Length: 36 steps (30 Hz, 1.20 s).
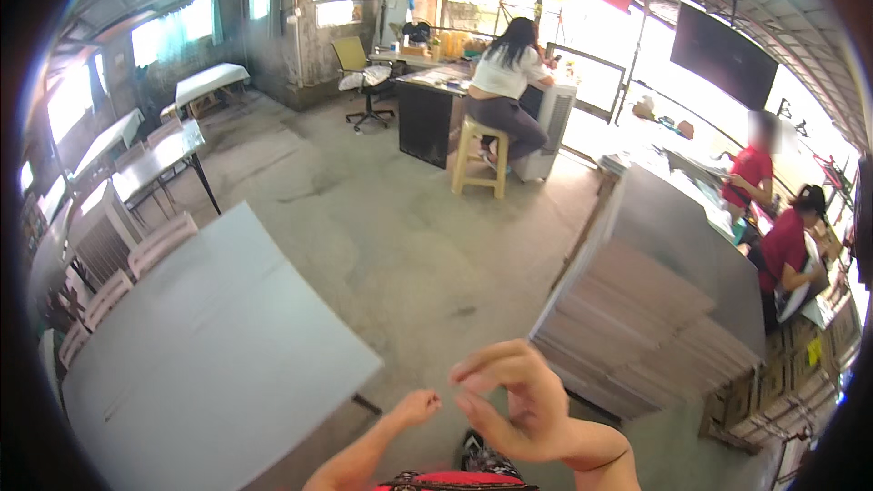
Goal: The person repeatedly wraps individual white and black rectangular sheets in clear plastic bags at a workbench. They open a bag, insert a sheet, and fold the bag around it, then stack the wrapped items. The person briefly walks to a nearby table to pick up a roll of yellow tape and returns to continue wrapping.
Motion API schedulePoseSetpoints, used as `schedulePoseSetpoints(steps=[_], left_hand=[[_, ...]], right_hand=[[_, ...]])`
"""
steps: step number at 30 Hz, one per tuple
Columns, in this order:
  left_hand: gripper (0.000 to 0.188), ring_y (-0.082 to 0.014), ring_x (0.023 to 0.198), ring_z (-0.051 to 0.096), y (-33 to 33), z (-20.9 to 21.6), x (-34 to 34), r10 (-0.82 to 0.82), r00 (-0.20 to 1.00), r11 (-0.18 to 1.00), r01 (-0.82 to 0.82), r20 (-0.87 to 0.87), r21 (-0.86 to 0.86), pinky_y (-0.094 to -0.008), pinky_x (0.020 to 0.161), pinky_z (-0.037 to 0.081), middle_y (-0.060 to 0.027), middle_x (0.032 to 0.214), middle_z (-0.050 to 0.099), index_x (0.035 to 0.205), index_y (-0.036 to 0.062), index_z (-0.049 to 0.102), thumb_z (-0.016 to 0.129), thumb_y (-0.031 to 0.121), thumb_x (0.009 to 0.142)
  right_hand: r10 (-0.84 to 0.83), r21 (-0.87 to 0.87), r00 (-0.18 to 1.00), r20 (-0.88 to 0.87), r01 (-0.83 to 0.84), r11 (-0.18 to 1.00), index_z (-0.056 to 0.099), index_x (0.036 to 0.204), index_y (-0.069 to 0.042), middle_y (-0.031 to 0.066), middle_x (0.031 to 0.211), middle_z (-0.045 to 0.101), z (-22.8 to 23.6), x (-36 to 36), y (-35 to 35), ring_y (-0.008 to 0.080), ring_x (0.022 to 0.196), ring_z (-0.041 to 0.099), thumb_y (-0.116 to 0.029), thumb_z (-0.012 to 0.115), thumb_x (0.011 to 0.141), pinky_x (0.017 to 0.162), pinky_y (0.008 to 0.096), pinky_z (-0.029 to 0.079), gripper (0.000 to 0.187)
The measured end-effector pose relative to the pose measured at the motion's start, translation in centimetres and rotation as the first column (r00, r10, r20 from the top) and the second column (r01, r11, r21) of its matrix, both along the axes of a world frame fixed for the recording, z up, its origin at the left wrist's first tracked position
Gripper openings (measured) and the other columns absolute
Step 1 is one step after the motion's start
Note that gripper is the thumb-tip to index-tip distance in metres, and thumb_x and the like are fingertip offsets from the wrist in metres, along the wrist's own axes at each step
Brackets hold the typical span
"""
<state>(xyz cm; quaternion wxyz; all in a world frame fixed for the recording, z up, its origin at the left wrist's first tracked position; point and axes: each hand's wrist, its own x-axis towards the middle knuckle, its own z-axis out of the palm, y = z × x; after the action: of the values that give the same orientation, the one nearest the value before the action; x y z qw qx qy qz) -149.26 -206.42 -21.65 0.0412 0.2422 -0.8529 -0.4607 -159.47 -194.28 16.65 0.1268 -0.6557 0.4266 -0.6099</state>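
The right hand in the head view is curved, with a gap between thumb and finger and nothing seen in it. The left hand is curled; I can't tell if it holds anything. The big pale table is nearest the left hand. The pile of flat sheets is near the right. The table looks hard and heavy, best held by its edges; one sheet may be light and stiff. I can't read any writing.

Grey concrete floor, darkly stained in patches, beneath a pale-topped table and yellow stool.
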Motion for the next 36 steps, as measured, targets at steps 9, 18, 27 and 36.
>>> schedulePoseSetpoints(steps=[9,18,27,36], left_hand=[[0.031,-0.0271,0.085,0.059,-25.0,-0.3,-2.4,0.556,0.699,0.792,-0.61,0.45,-0.029,-0.0343,0.075,0.046,-0.013,0.084,0.063,0.091,0.0066,0.061,0.061,0.032,0.072],[0.028,-0.031,0.086,0.057,-60.0,4.3,-27.2,0.294,0.944,0.954,-0.3,0.148,0.017,-0.039,0.074,0.045,-0.0144,0.089,0.061,0.092,0.0074,0.059,0.053,0.032,0.08],[0.041,-0.0288,0.089,0.056,-96.2,-12.3,-33.9,0.509,0.774,0.846,-0.531,0.377,-0.053,-0.0395,0.076,0.043,-0.0183,0.09,0.06,0.099,0.0004,0.057,0.052,0.035,0.078],[0.037,-0.0254,0.074,0.057,-121.8,-10.2,-19.3,0.547,0.175,0.285,-0.958,0.819,0.015,-0.0383,0.066,0.044,-0.0158,0.082,0.06,0.095,-0.0006,0.057,0.053,0.031,0.076]], right_hand=[[0.003,0.528,0.995,-0.103,0.052,0.848,0.051,0.061,0.002,0.0096,0.046,0.042,-12.0,-21.9,-38.3,0.0106,0.041,0.035,-0.023,0.056,0.083,0.041,0.0294,0.033,0.034],[-0.676,0.672,0.68,-0.284,0.644,0.365,0.036,0.05,0.003,0.0016,0.052,0.021,-24.9,-47.9,-57.7,0.0079,0.047,0.028,-0.028,0.053,0.08,0.039,0.0331,0.024,0.046],[-0.914,0.64,0.355,0.197,0.659,0.395,0.059,0.077,0.001,0.0047,0.07,0.056,-30.9,-68.1,-93.2,0.0079,0.061,0.05,-0.011,0.052,0.076,0.05,0.0233,0.038,0.015],[-0.287,0.421,0.957,0.035,0.246,0.873,0.061,0.088,-0.001,0.0083,0.078,0.062,-21.0,-59.3,-149.6,0.0127,0.072,0.057,-0.009,0.057,0.077,0.067,0.0252,0.045,0.014]])
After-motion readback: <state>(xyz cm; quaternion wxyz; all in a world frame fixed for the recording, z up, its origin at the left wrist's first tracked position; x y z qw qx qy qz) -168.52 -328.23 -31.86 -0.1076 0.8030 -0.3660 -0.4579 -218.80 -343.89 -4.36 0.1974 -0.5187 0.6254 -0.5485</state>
